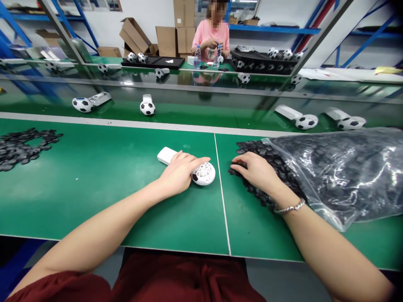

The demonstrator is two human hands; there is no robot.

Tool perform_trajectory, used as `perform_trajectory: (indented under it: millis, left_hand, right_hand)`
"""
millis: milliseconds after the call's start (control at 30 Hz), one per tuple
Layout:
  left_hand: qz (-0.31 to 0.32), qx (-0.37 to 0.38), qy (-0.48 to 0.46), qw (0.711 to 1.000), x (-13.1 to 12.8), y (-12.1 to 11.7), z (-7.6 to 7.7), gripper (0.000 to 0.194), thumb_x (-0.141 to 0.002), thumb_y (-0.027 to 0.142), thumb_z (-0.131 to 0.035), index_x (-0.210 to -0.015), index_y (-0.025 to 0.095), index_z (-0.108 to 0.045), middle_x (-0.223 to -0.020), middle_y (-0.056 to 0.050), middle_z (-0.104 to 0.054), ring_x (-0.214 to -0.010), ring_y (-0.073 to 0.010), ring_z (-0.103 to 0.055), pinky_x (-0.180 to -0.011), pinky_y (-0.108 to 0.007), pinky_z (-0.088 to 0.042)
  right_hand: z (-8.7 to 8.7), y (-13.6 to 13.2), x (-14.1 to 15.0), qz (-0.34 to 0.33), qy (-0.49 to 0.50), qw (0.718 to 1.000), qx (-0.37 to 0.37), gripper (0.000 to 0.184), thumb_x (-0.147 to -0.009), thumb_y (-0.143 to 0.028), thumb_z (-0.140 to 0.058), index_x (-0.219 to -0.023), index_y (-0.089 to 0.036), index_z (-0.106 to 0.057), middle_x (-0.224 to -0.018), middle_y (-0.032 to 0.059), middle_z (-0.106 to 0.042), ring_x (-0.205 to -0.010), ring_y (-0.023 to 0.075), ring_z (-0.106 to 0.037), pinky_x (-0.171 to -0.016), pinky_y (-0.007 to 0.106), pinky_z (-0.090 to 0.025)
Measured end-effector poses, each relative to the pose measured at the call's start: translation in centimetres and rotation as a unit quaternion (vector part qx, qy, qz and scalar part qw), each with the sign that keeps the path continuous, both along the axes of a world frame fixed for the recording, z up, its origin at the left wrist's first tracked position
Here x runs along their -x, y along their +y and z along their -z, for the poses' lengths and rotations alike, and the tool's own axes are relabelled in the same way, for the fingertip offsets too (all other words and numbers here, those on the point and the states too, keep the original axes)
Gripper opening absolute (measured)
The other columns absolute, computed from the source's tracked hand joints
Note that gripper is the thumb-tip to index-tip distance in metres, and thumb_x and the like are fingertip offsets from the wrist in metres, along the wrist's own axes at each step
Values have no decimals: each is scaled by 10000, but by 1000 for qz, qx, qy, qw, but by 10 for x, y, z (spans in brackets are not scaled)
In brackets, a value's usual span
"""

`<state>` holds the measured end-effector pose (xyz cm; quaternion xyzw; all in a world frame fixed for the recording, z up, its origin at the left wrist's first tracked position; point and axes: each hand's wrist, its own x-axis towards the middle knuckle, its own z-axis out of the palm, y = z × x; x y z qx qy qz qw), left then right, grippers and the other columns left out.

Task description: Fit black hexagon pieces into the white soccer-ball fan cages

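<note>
My left hand (179, 170) lies over a white hand-held fan with a football-shaped head (204, 174) on the green table (94, 180); its fingers curl around the fan's middle, while the white handle (166, 155) sticks out to the upper left. My right hand (256, 170) rests palm down on a heap of small black pieces (252, 149) spilling from a clear plastic bag (340, 167). Its fingertips are bent onto the pieces; I cannot make out whether any is pinched.
A second pile of black pieces (23, 144) lies at the left. Finished football fans (147, 105) (305, 121) (82, 104) sit on the glossy belt behind. A person in a pink shirt (210, 35) works at the far side, near bottles, black trays and cardboard boxes.
</note>
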<state>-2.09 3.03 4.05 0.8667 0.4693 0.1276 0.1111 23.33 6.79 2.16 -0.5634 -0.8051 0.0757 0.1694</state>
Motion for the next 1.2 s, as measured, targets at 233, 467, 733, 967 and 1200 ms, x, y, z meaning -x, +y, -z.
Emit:
perform_trajectory:
  millis: [233, 467, 733, 967, 1200]
  left_hand:
    - [11, 4, -6, 1000, 0, 1, 3, 693, -714, -54, -320, -1311, 282, -421, -1232, -19, -566, -1222, -226, -405, -1049, -489, -250]
    - [25, 63, -17, 998, 2, -1, -3, 719, -666, 18, -442, -1349, 228, -364, -1360, -47, -463, -1333, -256, -272, -1098, -517, -142]
    - [13, 77, -59, 995, -3, -4, -2, 778, -671, 408, -685, -1350, 236, -348, -1374, -68, -446, -1350, -309, -221, -1099, -540, -73]
    - [-8, 36, -68, 997, -14, -9, 5, 817, -654, 466, -710, -1337, 185, -361, -1302, -93, -512, -1257, -290, -349, -1092, -510, -121]
    - [-7, 29, -72, 997, -15, -10, 4, 806, -663, 526, -681, -1331, 191, -377, -1286, -86, -525, -1225, -282, -372, -1084, -497, -145]
  right_hand:
    - [3, 2, 1, -22, 31, 999, 25, 39, -746, -230, -617, -735, -202, -591, -718, 10, -608, -669, 181, -576, -581, 291, -454]
    - [-15, -18, 18, -127, 163, 978, 17, 117, -832, -249, -545, -893, -207, -636, -837, 30, -640, -734, 174, -589, -679, 313, -484]
    - [-21, -43, 38, -218, 248, 943, 29, 75, -873, -243, -549, -913, -212, -604, -848, 32, -613, -772, 171, -576, -686, 299, -492]
    - [-21, -46, 39, -260, 203, 943, -34, 176, -894, -139, -490, -1004, -222, -599, -910, 39, -602, -859, 166, -564, -769, 291, -474]
    - [-26, -48, 38, -244, 244, 938, 31, 51, -858, -185, -580, -860, -210, -625, -821, 20, -621, -759, 158, -572, -689, 276, -463]
